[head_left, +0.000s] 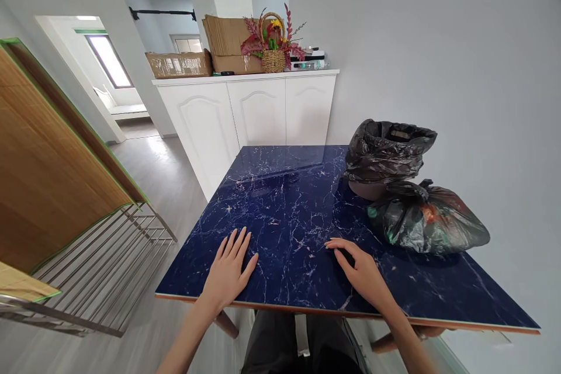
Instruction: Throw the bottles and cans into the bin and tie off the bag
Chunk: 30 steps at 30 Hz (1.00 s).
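Note:
My left hand [228, 272] lies flat on the dark blue marbled tabletop [280, 204], palm down, with its fingers stretched out and the thumb apart. Nothing is in it. To the right, my right hand [363, 272] rests on its side on the same surface, fingers loosely bent and a gap between thumb and forefinger; it holds nothing. The tied black plastic bag [425, 219] is the thing nearest to this hand, not touched by it. Through its thin film show orange and green contents that I cannot make out. Behind it stands a bin lined with a black bag [388, 152].
A white cabinet [258, 105] stands beyond the table, bearing cardboard boxes [179, 64], a wicker flower basket [273, 61] and clear bottles [311, 64]. On the left, a metal rack [109, 263] carries a large wooden panel [52, 163]. A grey wall [438, 52] borders the table's right side.

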{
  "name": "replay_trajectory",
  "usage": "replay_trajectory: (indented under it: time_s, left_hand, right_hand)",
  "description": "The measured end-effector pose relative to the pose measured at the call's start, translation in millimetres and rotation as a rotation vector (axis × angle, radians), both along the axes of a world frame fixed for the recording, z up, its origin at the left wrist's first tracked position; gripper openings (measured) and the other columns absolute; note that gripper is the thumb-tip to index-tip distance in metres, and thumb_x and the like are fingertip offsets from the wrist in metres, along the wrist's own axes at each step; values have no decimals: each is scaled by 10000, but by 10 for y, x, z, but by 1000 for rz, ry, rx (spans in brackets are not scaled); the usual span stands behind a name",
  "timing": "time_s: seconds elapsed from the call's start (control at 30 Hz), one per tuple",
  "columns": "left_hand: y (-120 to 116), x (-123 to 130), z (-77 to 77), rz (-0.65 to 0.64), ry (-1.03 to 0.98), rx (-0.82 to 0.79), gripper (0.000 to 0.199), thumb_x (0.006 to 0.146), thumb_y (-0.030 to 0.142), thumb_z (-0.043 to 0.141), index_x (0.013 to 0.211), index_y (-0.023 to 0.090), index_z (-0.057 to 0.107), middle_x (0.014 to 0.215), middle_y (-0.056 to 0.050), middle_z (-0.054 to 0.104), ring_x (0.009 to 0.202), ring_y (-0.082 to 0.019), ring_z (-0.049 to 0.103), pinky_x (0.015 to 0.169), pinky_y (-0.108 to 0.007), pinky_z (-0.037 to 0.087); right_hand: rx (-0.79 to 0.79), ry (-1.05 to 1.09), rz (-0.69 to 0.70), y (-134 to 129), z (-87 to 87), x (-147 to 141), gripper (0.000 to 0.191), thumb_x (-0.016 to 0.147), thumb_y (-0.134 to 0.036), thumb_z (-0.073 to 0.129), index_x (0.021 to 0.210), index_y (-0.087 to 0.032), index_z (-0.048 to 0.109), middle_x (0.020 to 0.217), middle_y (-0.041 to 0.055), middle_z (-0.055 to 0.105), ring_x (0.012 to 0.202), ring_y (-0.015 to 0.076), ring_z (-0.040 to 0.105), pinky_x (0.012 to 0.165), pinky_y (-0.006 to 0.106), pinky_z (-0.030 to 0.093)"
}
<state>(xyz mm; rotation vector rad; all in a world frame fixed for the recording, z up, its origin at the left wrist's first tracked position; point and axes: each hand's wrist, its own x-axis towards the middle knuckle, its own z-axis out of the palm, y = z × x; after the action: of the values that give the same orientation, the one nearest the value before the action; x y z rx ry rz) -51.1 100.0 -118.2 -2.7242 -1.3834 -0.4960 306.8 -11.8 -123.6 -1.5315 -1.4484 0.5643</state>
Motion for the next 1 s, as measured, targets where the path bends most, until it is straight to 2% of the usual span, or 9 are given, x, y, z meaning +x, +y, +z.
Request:
replay_trajectory:
  time_s: [0.47,0.57,0.63,0.7,0.83,1.0]
  left_hand:
    - [-21,12,12,8,-2,1,687,1093,567,442,1710,310,284,1745,-38,348,1625,-327,299,1326,-575,263]
    - [-25,19,8,18,28,24,693,1098,565,434,1716,304,260,1745,-35,345,1625,-316,300,1325,-568,277]
    - [-25,24,10,24,43,29,693,1099,565,431,1716,298,259,1746,-33,342,1624,-312,302,1324,-568,286]
    - [-24,28,15,31,54,24,688,1100,565,428,1712,294,271,1748,-29,333,1625,-309,301,1322,-570,293]
    - [-21,33,19,36,49,15,677,1101,560,429,1708,299,283,1751,-19,323,1625,-306,300,1322,-569,299]
    - [-17,35,11,39,47,23,674,1099,565,429,1704,301,296,1747,-18,331,1623,-303,306,1322,-563,300]
  right_hand:
    - [-12,-36,29,-12,-54,30,306,1059,-451,486,1161,-333,751,1362,58,723,1381,309,612,1160,537,505]
    - [-67,-23,23,-35,-30,23,329,1059,-484,479,1203,-346,741,1429,52,687,1403,316,596,976,469,622]
    - [-92,-17,20,-45,-18,20,340,1059,-500,474,1222,-353,734,1452,47,673,1408,319,592,864,427,652]
    - [-80,-22,16,-45,-18,22,332,1059,-494,478,1211,-352,736,1433,45,685,1400,314,600,898,433,647]
    - [-41,-41,25,-34,-41,35,313,1069,-464,478,1197,-340,735,1400,50,701,1400,299,598,1108,506,551]
    - [-66,-41,30,-42,-45,39,330,1075,-478,462,1219,-339,725,1436,59,677,1419,308,578,1016,479,596]
